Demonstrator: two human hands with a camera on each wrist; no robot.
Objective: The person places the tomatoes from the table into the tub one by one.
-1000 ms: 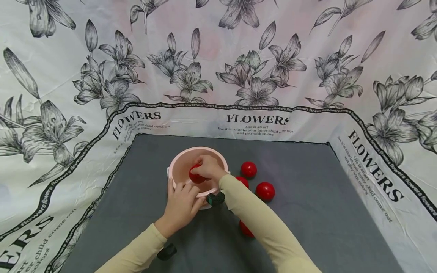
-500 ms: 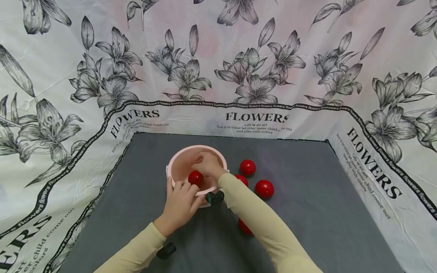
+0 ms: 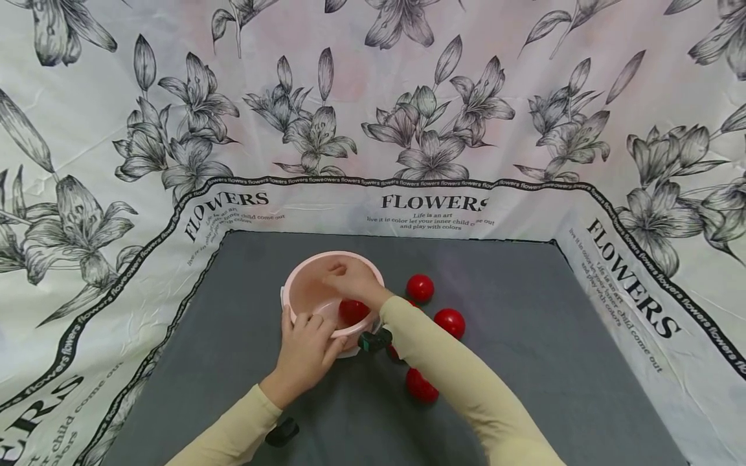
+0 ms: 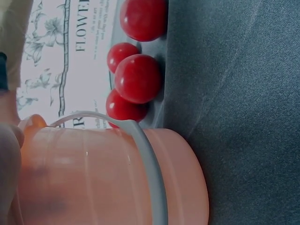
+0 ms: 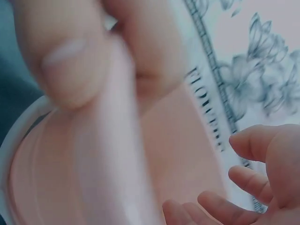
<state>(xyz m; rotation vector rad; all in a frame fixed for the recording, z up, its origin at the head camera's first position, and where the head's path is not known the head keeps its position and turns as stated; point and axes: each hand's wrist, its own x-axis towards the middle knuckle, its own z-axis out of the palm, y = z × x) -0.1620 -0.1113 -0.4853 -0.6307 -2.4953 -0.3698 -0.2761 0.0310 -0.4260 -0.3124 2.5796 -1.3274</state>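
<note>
A pale pink bucket [image 3: 333, 255] stands on the grey surface with a single red ball [image 3: 352, 312] visible inside it. My left hand [image 3: 303, 353] grips its near rim, with fingers over the edge and thumb outside; the right wrist view shows this thumb [image 5: 70, 70] close up. Inside the mouth, my right hand [image 3: 354, 281] hovers above the ball, holding nothing. In the right wrist view its fingers [image 5: 253, 183] are loosely spread. The bucket's grey handle [image 4: 152, 168] hangs down the side in the left wrist view.
Several glossy red balls lie right of the bucket, including one at the back [image 3: 420, 288], a ball beside it [image 3: 449, 322] and a nearer ball [image 3: 421, 386]. My right sleeve [image 3: 460, 369] partly covers some. Flower-printed cloth [image 3: 431, 213] rises behind the grey surface.
My right hand has let go of the red ball, which has rolled rightward inside the bucket. The left hand keeps its grip on the rim. The right forearm has shifted slightly, uncovering more of the nearest ball.
</note>
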